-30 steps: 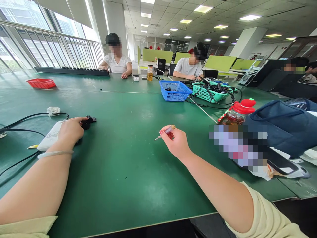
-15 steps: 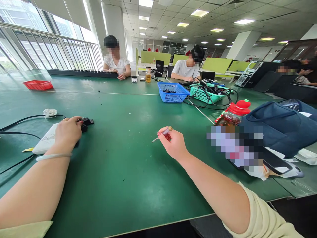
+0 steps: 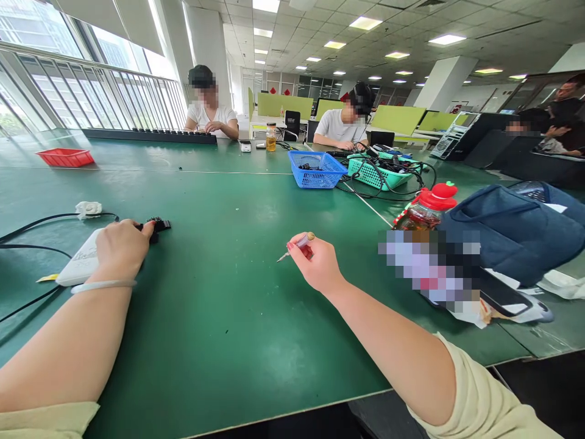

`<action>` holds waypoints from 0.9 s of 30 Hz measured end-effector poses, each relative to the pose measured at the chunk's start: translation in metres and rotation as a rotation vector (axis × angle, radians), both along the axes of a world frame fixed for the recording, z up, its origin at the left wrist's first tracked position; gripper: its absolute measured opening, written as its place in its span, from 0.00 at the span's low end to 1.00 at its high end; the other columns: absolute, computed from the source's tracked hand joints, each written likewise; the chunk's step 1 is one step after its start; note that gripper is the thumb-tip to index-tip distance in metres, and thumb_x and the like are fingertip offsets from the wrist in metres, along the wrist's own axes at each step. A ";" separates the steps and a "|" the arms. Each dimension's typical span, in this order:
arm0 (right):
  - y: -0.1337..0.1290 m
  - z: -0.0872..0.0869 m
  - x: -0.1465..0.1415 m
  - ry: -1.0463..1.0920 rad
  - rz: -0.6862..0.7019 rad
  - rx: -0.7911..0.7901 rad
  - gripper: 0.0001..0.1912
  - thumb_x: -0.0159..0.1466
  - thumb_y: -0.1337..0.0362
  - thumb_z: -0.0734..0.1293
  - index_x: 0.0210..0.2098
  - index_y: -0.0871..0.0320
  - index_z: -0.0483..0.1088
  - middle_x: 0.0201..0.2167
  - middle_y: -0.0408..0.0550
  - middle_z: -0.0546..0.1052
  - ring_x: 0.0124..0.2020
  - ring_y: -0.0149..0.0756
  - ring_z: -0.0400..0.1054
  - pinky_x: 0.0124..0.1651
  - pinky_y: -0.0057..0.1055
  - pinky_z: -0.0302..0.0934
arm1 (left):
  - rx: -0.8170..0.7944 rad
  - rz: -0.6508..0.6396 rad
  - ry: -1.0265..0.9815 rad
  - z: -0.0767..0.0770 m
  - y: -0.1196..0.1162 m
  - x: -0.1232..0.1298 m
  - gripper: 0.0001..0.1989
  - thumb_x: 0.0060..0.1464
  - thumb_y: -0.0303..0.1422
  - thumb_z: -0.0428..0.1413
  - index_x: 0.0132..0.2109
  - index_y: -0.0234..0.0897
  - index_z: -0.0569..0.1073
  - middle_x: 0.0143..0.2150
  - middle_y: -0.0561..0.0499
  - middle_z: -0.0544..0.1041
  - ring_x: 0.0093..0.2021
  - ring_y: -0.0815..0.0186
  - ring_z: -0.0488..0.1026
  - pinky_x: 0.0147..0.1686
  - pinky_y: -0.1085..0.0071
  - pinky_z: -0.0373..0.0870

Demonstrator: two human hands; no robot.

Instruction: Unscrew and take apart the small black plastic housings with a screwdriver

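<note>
Well apart inside the table edge (image 3: pixel 292 411), right hand (image 3: pixel 319 263) grips screwdriver (image 3: pixel 303 239); left hand (image 3: pixel 120 245)'s hold is unclear.

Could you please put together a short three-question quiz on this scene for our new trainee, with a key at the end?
1. What does the person's bare right hand hold?

2. True or false: the person's bare left hand is inside the shallow red plastic tray.

3. Which colour is the perforated plastic basket heaped with long black cables? A) red, B) blue, C) green.

Key:
1. A slim screwdriver with a pale lilac handle and thin metal shaft.
2. False; it is at a small black object near a flat white plastic box. Its exact grip is hidden.
3. C.
</note>
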State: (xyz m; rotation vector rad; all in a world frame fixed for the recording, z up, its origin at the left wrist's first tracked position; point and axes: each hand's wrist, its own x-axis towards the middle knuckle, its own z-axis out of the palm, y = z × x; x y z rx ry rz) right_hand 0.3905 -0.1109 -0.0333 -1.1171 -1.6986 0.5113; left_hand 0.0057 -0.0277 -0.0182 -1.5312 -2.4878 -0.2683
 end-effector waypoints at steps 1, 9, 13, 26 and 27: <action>0.000 0.000 0.000 0.001 0.000 -0.002 0.13 0.65 0.56 0.63 0.29 0.55 0.71 0.21 0.43 0.72 0.21 0.31 0.62 0.27 0.29 0.59 | -0.006 0.001 0.004 0.000 0.000 -0.001 0.30 0.62 0.48 0.43 0.50 0.26 0.77 0.46 0.29 0.78 0.48 0.42 0.74 0.43 0.56 0.70; 0.001 0.000 0.000 0.005 0.013 0.000 0.13 0.65 0.56 0.63 0.28 0.55 0.71 0.22 0.43 0.73 0.21 0.31 0.63 0.26 0.29 0.59 | -0.082 0.013 0.042 0.003 -0.002 0.001 0.30 0.62 0.47 0.42 0.48 0.26 0.78 0.46 0.29 0.78 0.49 0.43 0.75 0.43 0.56 0.70; 0.000 0.000 -0.001 0.010 0.015 -0.001 0.13 0.65 0.56 0.63 0.28 0.55 0.70 0.21 0.43 0.73 0.21 0.31 0.63 0.26 0.28 0.59 | -0.111 0.028 0.037 0.007 -0.003 0.004 0.30 0.63 0.47 0.42 0.51 0.26 0.77 0.48 0.29 0.78 0.50 0.43 0.74 0.43 0.57 0.70; 0.000 -0.001 0.000 0.019 0.028 -0.015 0.13 0.65 0.56 0.63 0.28 0.56 0.70 0.21 0.43 0.72 0.20 0.30 0.61 0.26 0.27 0.58 | -0.173 0.114 0.006 0.008 0.002 -0.005 0.29 0.62 0.47 0.46 0.46 0.21 0.77 0.47 0.28 0.78 0.48 0.43 0.75 0.41 0.58 0.72; 0.000 -0.001 0.000 0.022 0.030 -0.016 0.13 0.65 0.56 0.63 0.28 0.56 0.70 0.22 0.43 0.72 0.20 0.30 0.62 0.26 0.27 0.58 | -0.163 0.106 0.009 0.007 0.002 -0.005 0.30 0.62 0.48 0.46 0.46 0.21 0.78 0.47 0.27 0.78 0.49 0.43 0.75 0.41 0.58 0.72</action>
